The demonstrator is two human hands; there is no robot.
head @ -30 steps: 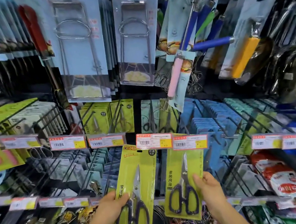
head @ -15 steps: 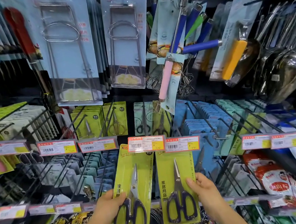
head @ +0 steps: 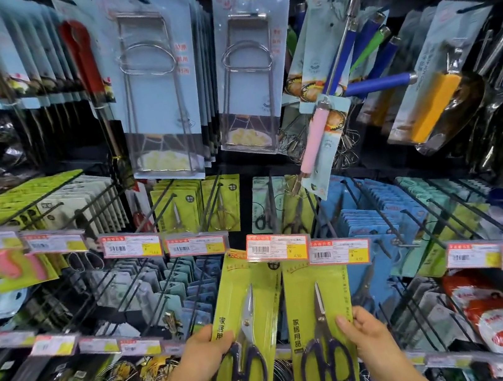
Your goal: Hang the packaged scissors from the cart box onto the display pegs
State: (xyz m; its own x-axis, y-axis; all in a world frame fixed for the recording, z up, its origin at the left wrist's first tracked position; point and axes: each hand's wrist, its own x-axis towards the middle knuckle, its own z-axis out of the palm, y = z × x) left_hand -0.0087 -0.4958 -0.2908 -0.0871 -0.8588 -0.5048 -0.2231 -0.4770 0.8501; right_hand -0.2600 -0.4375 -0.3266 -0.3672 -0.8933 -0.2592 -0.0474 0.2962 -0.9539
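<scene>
— Two green scissors packs: left pack point(head: 243, 338) tilted in the left hand point(head: 203, 357), right pack point(head: 321, 330) upright in the right hand point(head: 368, 336).

— Tops?

— Tucked behind red-and-white price tags point(head: 276, 248) at the peg ends.

— Grip?

— Pinching each card's outer edge, thumbs in front.

— Around them?

— Hanging kitchen tools point(head: 159, 83) above.

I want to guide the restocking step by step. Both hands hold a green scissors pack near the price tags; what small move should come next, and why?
Probably push both packs upward and back onto their pegs. The left hand grips the left scissors pack, the right hand the right scissors pack. Their tops are hidden behind the price tags, so whether the holes have caught cannot be told.
</scene>
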